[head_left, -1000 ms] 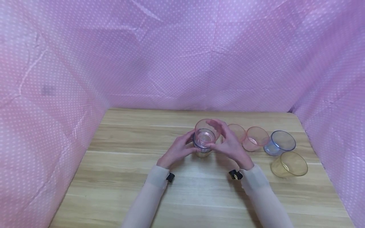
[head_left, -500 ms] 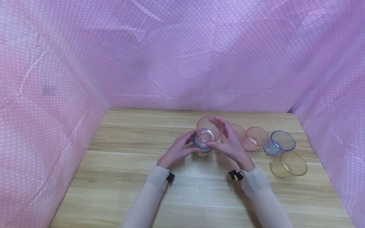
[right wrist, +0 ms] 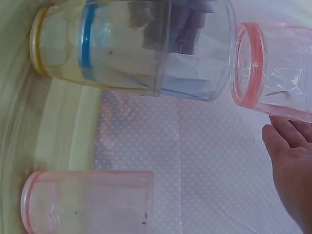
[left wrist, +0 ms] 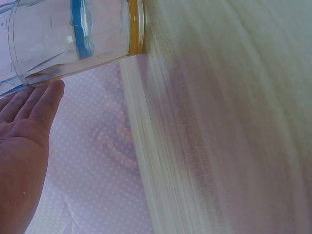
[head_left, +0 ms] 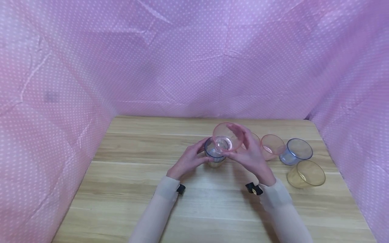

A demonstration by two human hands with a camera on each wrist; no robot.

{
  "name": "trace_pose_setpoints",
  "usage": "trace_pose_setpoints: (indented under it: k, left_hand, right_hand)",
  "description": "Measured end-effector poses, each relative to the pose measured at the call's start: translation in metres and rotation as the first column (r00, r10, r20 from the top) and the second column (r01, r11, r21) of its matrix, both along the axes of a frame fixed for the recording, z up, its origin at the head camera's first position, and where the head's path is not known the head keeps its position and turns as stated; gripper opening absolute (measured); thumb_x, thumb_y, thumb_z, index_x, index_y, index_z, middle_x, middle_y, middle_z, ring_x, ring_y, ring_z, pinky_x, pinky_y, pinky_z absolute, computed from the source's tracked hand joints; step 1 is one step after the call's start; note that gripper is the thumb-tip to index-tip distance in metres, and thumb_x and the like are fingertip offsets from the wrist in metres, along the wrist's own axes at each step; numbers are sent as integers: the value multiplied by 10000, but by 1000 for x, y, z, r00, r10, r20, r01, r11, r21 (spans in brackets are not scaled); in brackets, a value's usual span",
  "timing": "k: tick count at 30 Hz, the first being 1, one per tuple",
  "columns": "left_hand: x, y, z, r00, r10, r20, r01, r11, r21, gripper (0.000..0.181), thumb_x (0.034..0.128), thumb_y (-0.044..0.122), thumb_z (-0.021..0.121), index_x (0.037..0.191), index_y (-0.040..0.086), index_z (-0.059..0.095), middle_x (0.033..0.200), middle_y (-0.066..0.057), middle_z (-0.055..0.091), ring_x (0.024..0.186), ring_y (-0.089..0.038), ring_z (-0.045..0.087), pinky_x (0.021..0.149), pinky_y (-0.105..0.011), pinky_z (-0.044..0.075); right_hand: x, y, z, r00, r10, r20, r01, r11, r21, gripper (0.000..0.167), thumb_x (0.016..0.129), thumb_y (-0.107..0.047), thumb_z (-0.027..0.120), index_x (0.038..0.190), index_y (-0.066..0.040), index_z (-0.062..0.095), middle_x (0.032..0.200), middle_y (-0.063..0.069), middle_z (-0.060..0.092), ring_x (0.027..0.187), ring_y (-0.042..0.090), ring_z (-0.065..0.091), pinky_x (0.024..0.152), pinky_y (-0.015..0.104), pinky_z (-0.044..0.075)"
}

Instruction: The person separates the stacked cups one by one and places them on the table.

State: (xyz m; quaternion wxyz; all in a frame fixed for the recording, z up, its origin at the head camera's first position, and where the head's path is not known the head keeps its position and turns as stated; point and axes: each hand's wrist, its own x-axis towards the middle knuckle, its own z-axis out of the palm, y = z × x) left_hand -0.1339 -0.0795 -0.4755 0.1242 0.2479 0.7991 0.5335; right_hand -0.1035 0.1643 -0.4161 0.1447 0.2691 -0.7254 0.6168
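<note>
The right hand is clasped round a pink cup, its base just above the rim of the lower blue cup. The left hand grips that blue cup, nested in the lower yellow cup, seemingly for steadiness, toward the table's far edge. Spare pink cups, one blue cup and one yellow cup stand toward the right edge, probably to leave working room

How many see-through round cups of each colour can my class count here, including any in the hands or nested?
Pink see-through round cups: 3 (one in the right hand)
Blue see-through round cups: 2 (one nested)
Yellow see-through round cups: 2 (one under the nested blue)
Total: 7
</note>
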Motion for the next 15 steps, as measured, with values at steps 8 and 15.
trace_pose_setpoints:
  k: [8,15]
  left_hand:
    - [1,0,1,1000,0,12,0,1000,3,819,903,206,818,1598,126,393,1574,-118,480,1401,-291,510,1169,-333,424]
    - [0,0,0,1000,-9,2,9,999,31,818,899,156,815,1594,93,390,1567,-134,485,1400,-289,510,1168,-305,418]
  right_hand:
    - [9,7,6,1000,-15,4,15,999,-34,958,629,284,810,1478,94,410,1460,294,522,1408,179,489,1221,291,348]
    - [15,17,10,1000,-22,0,22,997,-68,960,618,299,791,1471,124,385,1480,236,530,1420,217,477,1227,317,340]
